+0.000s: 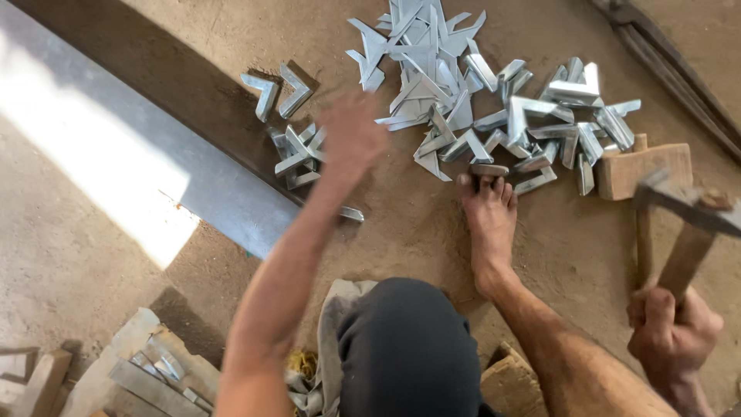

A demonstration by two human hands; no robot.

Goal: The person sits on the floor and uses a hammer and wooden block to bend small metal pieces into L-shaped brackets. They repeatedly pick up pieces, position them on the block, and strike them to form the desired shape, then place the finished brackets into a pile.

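My left hand point(351, 135) is stretched out over the dirt floor, blurred, fingers apart, holding nothing that I can see. It hovers between a small cluster of bent metal corner pieces point(297, 154) and a big heap of the same metal angle pieces point(463, 93). My right hand point(671, 328) grips the wooden handle of a hammer point(691, 220), whose dark head points left at the right edge. My bare foot point(488, 212) rests on the ground, toes touching the heap.
A long grey metal bar point(154, 147) runs diagonally at left. A wooden block point(644, 168) lies beside the heap. Two separate angle pieces point(278, 91) lie further back. Wood and metal scraps point(147, 371) sit at bottom left, dark rods point(671, 69) at top right.
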